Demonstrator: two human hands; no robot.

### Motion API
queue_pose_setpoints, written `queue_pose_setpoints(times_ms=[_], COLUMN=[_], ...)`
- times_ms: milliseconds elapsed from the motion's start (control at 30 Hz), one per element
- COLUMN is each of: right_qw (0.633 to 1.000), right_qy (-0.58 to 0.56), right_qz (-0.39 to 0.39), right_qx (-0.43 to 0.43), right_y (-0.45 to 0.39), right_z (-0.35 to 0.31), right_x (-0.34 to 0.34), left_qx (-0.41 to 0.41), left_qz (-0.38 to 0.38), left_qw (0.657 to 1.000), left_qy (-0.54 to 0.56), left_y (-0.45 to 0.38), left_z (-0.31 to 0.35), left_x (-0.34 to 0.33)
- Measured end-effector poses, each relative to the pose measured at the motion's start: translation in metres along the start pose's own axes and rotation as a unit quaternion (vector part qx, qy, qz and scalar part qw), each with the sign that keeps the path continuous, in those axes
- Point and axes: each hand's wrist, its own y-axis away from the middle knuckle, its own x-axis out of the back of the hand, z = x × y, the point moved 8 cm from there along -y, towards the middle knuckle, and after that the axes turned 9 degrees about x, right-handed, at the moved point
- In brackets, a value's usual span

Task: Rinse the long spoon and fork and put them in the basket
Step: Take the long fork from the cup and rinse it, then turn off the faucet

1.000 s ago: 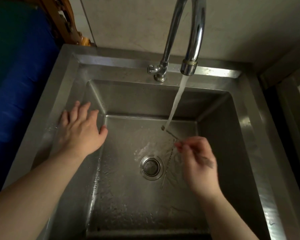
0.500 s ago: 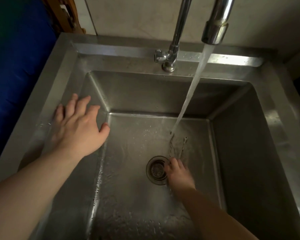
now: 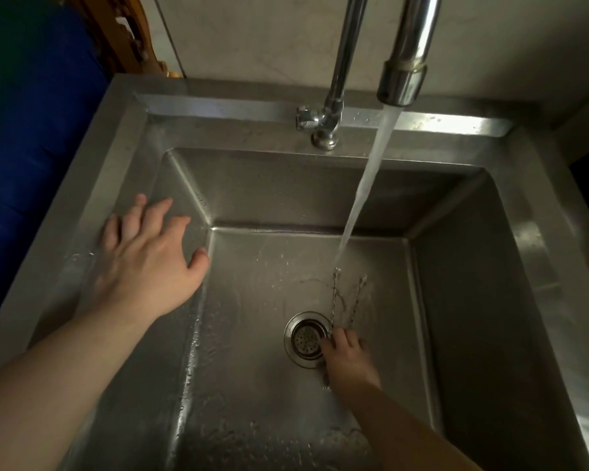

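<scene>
Two thin, long metal utensils lie side by side on the sink floor, right of the drain: one [image 3: 335, 295] with its far tip under the water stream, the other [image 3: 358, 297] just to its right. I cannot tell which is the spoon and which the fork. My right hand [image 3: 349, 360] is down in the basin, fingers closed over their near ends. My left hand [image 3: 147, 263] rests flat on the sink's left rim, fingers spread, holding nothing. No basket is in view.
The steel sink [image 3: 218, 110] has a round drain strainer [image 3: 306, 338] at its middle. The tap [image 3: 403, 73] runs a steady stream [image 3: 364, 185] onto the basin floor. A blue surface [image 3: 31, 158] borders the sink on the left.
My right hand has gone from holding a utensil up in the stream to the basin floor beside the drain, where both utensils now lie. The view moved closer. My left hand stayed put.
</scene>
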Motion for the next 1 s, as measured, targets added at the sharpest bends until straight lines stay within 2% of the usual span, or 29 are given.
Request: queue_pose_setpoints(times_ms=[67,167,267,367,467,567,733,800,1000], right_qw=[0.999,0.980,0.929,0.891,0.873,0.862,0.848,0.846,0.845], right_qy=[-0.037,-0.133,-0.243,-0.297,-0.321,-0.332,-0.346,-0.351,-0.361], right_qz=[0.037,0.149,0.275,0.337,0.358,0.375,0.388,0.389,0.384], right_qx=[-0.006,-0.026,-0.044,-0.060,-0.078,-0.084,-0.098,-0.098,-0.089], right_y=[0.008,0.023,0.041,0.052,0.054,0.052,0.052,0.053,0.047], right_z=[-0.003,-0.005,0.000,0.005,0.010,0.013,0.015,0.016,0.013], right_x=[0.017,0.052,0.092,0.121,0.138,0.151,0.155,0.153,0.155], left_qx=[0.001,0.013,0.038,0.018,-0.046,-0.093,-0.120,-0.138,-0.126], left_qz=[0.003,0.000,0.005,0.057,0.112,0.104,0.068,0.072,0.109], left_qw=[1.000,1.000,0.998,0.987,0.957,0.929,0.932,0.927,0.921], left_qy=[0.000,0.018,0.041,0.152,0.264,0.342,0.334,0.342,0.352], left_y=[0.000,-0.001,-0.004,-0.011,-0.029,-0.055,-0.084,-0.081,-0.085], left_z=[0.001,-0.001,0.002,0.031,0.082,0.129,0.166,0.170,0.166], left_x=[0.002,0.003,0.009,0.031,0.065,0.090,0.097,0.097,0.099])
